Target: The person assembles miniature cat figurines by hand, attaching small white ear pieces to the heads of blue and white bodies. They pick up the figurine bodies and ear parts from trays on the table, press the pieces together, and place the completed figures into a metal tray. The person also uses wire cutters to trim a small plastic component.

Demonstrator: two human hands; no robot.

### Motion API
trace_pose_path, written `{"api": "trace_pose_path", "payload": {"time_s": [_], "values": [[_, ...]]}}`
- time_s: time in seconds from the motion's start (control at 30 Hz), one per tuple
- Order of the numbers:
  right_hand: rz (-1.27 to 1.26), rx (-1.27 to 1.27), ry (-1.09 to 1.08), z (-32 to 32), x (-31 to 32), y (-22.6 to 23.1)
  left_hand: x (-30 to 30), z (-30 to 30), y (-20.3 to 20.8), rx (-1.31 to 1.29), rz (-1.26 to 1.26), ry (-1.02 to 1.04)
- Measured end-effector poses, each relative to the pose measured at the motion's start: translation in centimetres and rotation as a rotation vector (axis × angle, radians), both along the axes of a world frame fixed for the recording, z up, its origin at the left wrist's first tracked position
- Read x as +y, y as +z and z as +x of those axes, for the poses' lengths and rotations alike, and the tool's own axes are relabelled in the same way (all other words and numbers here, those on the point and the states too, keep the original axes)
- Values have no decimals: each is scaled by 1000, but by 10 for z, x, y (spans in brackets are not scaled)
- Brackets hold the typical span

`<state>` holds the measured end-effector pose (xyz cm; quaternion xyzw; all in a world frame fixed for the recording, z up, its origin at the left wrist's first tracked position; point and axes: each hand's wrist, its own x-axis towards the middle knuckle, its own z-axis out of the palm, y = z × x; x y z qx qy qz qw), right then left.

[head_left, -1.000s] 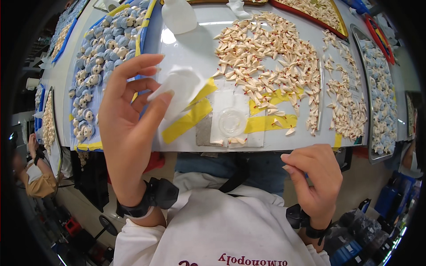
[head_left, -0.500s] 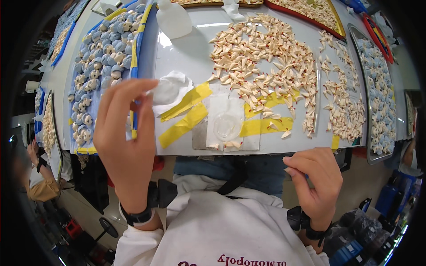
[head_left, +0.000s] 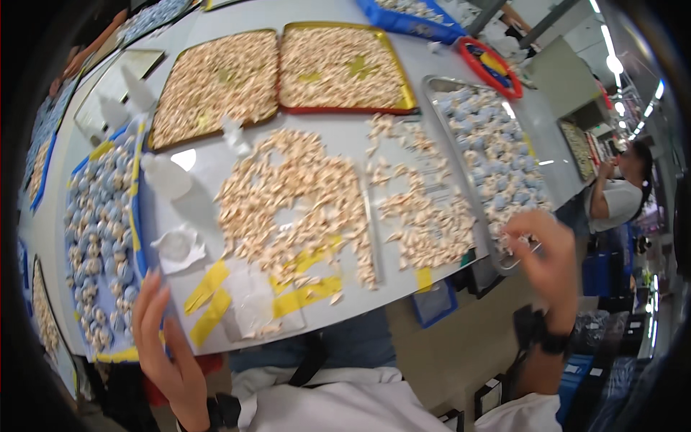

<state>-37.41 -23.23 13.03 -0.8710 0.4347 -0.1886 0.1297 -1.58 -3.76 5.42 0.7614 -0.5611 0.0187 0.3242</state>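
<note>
My right hand (head_left: 545, 252) reaches over the near end of a metal tray (head_left: 458, 153) of small light-blue and cream pieces (head_left: 497, 155). Its fingers curl together at the pieces there; whatever they grip is too blurred to make out. My left hand (head_left: 169, 349) is open, fingers spread, by the table's front edge next to a blue-edged tray (head_left: 135, 216) holding similar blue and cream pieces (head_left: 101, 252). Small cream pointed pieces (head_left: 288, 194) lie heaped across the table between my hands. A small clear round dish (head_left: 253, 311) sits near the front edge among strips of yellow tape (head_left: 211, 324).
Two trays (head_left: 277, 72) full of cream pieces stand at the back. A white squeeze bottle (head_left: 167, 178) and a clear dish on crumpled tissue (head_left: 178, 247) are at the left. A red-rimmed basket (head_left: 489, 68) lies far right. Another person (head_left: 625, 183) is at the right.
The view has swung to the right. My right hand has moved out to the metal tray. My left hand has dropped to the front edge, and its fingers have spread from a pinch.
</note>
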Motion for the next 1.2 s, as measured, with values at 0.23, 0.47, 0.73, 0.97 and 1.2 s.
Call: {"api": "trace_pose_path", "payload": {"time_s": [0.23,0.47,0.73,0.97,1.2], "values": [[152,76,-315,-128,-180,21,33,-22,-58,-109,-204,-10],[-5,158,-256,-133,-351,-34,29,-7,-97,-527,-249,74],[-78,451,-535,-75,-396,-52,7,-24,-71,-528,-284,114],[-396,289,-636,-80,-376,-18,22,-9,-103,-504,-325,91],[-219,-242,-261,-7,-150,58,29,-16,-80,-430,-426,107]]}}
